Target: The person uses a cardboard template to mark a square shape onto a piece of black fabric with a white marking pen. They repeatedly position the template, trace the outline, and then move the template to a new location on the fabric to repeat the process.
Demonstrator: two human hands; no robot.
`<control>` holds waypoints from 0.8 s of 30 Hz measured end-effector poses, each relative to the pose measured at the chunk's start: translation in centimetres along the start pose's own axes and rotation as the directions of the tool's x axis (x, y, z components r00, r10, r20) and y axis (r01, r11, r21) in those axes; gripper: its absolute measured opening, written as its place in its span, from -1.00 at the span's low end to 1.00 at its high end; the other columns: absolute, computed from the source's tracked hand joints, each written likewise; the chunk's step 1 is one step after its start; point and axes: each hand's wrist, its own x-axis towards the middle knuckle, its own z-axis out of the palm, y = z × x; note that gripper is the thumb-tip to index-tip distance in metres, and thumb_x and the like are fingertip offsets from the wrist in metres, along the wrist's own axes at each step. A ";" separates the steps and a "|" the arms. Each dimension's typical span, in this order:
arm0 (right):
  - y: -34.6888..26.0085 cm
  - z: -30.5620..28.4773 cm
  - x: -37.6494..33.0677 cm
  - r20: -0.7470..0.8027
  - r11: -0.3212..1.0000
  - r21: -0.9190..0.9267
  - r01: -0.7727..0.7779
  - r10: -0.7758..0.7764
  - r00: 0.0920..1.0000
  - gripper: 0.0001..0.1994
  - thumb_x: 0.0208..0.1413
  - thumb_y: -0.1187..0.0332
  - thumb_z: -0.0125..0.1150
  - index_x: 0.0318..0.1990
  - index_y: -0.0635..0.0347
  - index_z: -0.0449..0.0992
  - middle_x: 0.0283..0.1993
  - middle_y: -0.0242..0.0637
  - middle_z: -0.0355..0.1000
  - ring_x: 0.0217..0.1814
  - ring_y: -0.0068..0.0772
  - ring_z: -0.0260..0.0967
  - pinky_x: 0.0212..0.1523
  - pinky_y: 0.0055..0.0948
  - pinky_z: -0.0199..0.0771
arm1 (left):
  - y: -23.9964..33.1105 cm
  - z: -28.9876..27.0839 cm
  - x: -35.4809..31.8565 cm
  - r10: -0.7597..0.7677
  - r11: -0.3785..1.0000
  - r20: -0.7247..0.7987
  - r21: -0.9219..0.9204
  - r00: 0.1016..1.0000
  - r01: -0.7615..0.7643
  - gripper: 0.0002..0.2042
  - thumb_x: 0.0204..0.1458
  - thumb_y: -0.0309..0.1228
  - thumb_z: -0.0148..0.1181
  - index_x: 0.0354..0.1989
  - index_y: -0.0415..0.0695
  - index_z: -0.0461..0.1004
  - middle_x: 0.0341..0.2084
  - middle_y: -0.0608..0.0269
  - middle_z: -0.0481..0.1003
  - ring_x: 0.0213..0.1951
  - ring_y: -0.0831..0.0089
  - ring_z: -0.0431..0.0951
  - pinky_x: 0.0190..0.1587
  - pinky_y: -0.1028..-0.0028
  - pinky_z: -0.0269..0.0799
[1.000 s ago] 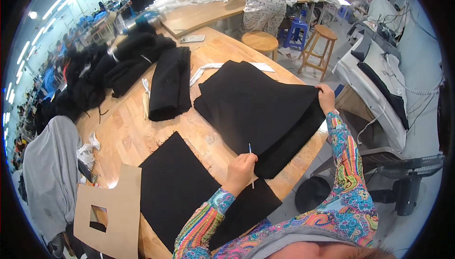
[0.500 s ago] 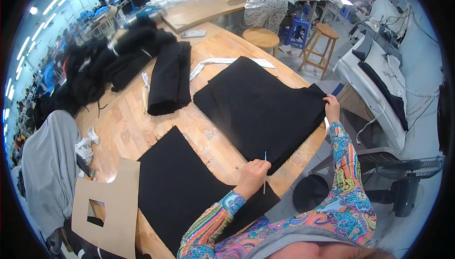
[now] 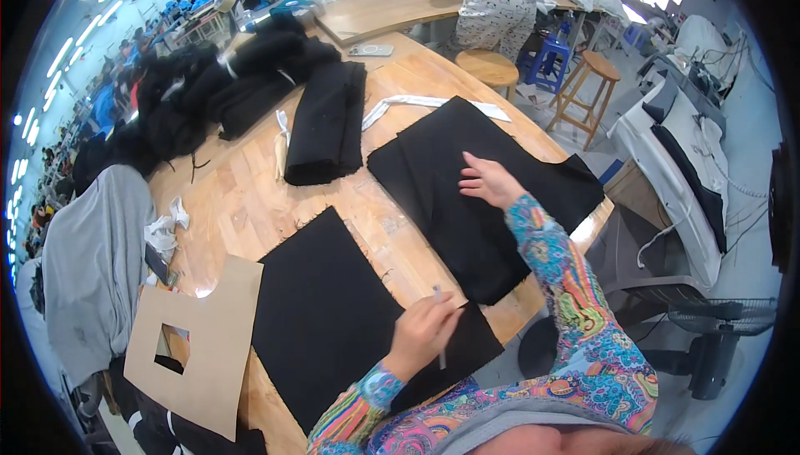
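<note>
Between the fingers of my left hand point(image 3: 421, 334) is a thin, pale pen point(image 3: 442, 357), blurred and pointing up and down. That hand is above the near corner of a cut black fabric panel point(image 3: 321, 313) lying flat on the wooden table. My right hand point(image 3: 493, 182) hovers over or lightly touches a second black fabric piece point(image 3: 454, 230) on the right; which of the two I cannot tell. Its fingers are stretched out to the left with nothing in them. This right piece appears to have more than one layer, with frayed edges.
A brown cardboard template point(image 3: 204, 330) with a square cutout overlaps the table's left edge. Farther back are a folded black fabric bundle point(image 3: 327, 126), a white strip point(image 3: 433, 102), a phone point(image 3: 371, 51) and heaped black cloth point(image 3: 179, 105). A fan point(image 3: 708, 347) stands at right.
My right hand has let go of the right fabric's far corner and moved left over its middle. My left hand has shifted slightly down and left with the pen. The view has turned somewhat.
</note>
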 end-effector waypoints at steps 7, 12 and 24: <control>-0.4 12.6 5.0 0.032 0.950 -0.309 0.050 -0.042 0.999 -0.40 0.16 -0.03 0.11 0.18 0.27 0.32 0.08 -0.15 0.37 0.03 -0.30 0.35 0.01 -0.34 0.38 | -0.2 -10.8 -9.4 -0.393 0.879 -0.459 0.068 0.797 0.473 -0.89 -0.08 -0.61 0.30 -0.44 -0.23 0.46 -0.36 0.08 0.56 -0.38 0.41 0.57 -0.32 0.50 0.49; 1.5 15.4 5.3 0.494 0.779 -0.409 0.476 -0.250 0.833 -0.63 0.22 0.17 0.09 0.00 0.29 0.52 -0.03 -0.31 0.50 0.03 -0.52 0.38 0.07 -0.56 0.30 | 1.3 -13.1 -14.3 -0.591 0.732 -0.585 -0.100 0.555 0.674 -0.91 -0.03 -0.61 0.25 -0.40 -0.25 0.44 -0.33 0.10 0.54 -0.41 0.51 0.51 -0.32 0.55 0.43; 5.4 10.8 5.1 0.505 -0.159 -0.860 0.485 -0.404 0.763 -0.31 0.12 -0.12 0.03 0.31 0.10 0.18 0.44 -0.10 -0.08 0.50 0.06 -0.29 0.36 0.19 -0.29 | -0.4 -15.8 -23.3 -0.500 0.552 -0.551 0.392 0.668 0.736 -0.78 -0.01 -0.50 0.27 -0.22 -0.24 0.40 -0.06 -0.06 0.45 -0.08 0.04 0.47 -0.04 0.28 0.41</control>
